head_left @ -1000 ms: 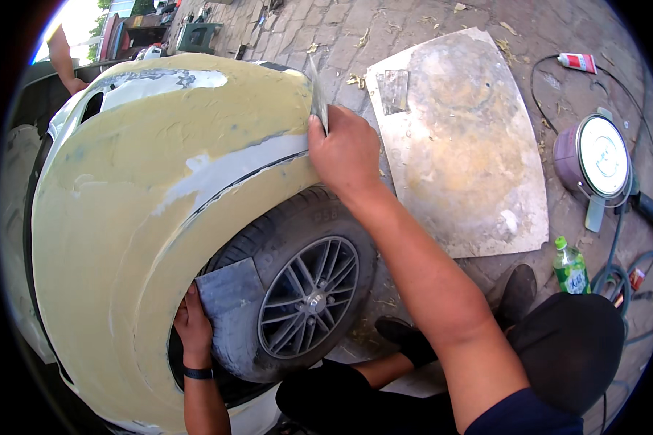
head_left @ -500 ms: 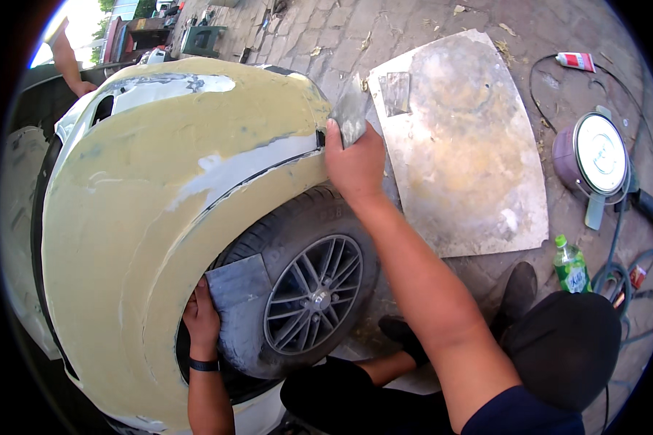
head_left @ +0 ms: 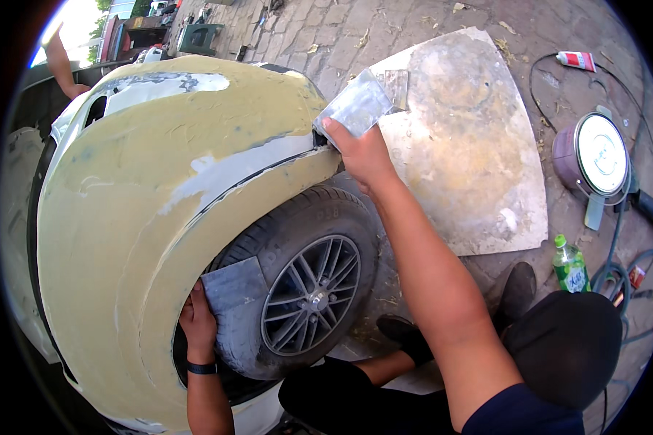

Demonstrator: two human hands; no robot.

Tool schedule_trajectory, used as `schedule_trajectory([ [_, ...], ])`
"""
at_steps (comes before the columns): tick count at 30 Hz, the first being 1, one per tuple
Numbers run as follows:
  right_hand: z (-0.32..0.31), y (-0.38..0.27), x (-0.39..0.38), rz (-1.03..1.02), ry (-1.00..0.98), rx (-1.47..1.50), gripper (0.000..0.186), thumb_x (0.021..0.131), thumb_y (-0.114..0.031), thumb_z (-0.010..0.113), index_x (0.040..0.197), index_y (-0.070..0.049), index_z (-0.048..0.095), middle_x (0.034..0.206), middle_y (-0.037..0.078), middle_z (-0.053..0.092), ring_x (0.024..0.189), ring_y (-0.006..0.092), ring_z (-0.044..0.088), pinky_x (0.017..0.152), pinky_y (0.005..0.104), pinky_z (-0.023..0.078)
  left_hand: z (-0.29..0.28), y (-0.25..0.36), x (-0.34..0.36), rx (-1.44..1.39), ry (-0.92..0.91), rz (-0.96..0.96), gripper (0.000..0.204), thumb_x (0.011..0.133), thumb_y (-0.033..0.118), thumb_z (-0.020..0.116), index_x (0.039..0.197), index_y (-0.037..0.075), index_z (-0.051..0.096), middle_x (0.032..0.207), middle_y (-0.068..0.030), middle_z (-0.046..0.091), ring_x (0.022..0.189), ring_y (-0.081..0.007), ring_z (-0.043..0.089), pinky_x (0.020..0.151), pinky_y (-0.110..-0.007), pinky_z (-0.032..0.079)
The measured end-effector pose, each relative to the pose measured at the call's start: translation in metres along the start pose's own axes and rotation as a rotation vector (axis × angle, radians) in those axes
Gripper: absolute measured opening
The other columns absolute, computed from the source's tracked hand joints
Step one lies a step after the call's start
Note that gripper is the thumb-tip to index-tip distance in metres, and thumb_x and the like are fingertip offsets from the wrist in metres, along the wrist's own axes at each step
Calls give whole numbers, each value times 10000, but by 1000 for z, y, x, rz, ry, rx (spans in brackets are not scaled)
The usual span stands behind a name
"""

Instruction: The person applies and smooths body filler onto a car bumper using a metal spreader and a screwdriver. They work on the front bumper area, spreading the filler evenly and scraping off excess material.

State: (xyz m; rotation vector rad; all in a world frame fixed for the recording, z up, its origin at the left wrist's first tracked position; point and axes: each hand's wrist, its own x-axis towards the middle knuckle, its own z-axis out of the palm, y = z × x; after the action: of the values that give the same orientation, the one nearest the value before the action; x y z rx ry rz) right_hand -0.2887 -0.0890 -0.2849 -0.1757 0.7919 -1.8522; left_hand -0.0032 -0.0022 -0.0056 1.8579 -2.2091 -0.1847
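My right hand (head_left: 368, 154) grips a flat grey metal filler spreader (head_left: 357, 103), thumb on its face, beside the far end of the wheel-arch edge. The car fender (head_left: 109, 217) is coated in yellowish body filler, with bare white and grey patches. At the arch's near end, my left hand (head_left: 198, 326) is closed on a second grey spreader (head_left: 236, 286), which lies in front of the tyre. Some of its fingers are hidden by the spreader and the arch. The wheel (head_left: 318, 299) sits inside the arch, its dark spoked rim facing me.
A stained pale board (head_left: 464, 159) lies on the paving, with another small plate (head_left: 396, 87) on it. To the right are a lidded tin (head_left: 598, 156), a red-and-white tube (head_left: 576, 61), a green bottle (head_left: 571, 267) and hoses (head_left: 611, 272). Another person's arm (head_left: 62, 65) reaches in at far left.
My right hand has turned the spreader from steep and narrow to tilted, showing its broad face, and moved slightly right. My left hand has barely shifted.
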Motion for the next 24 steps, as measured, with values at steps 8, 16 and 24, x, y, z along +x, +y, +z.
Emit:
schedule_trajectory([
  [8,0,2,2,49,-3,119,329,949,-184,716,1196,21,646,1095,84,705,971,169,650,862,333,516,2,6,0,29,17,5,322,1105,168,527,1292,-66,646,1263,-112,708,1168,-178,625,1038,-318,445],
  [16,0,2,11,100,-31,77,328,935,-164,695,1189,38,647,1085,102,710,958,179,654,838,354,519,-2,3,-2,41,0,-12,342,1100,183,538,1309,-71,633,1295,-113,698,1192,-171,616,1054,-315,436],
  [24,-6,0,27,131,-71,-57,318,917,-199,691,1103,58,687,980,137,739,866,222,681,761,380,532,-6,-7,0,24,-42,-39,362,1104,213,535,1312,-66,635,1276,-99,701,1176,-153,614,1047,-309,436],
])
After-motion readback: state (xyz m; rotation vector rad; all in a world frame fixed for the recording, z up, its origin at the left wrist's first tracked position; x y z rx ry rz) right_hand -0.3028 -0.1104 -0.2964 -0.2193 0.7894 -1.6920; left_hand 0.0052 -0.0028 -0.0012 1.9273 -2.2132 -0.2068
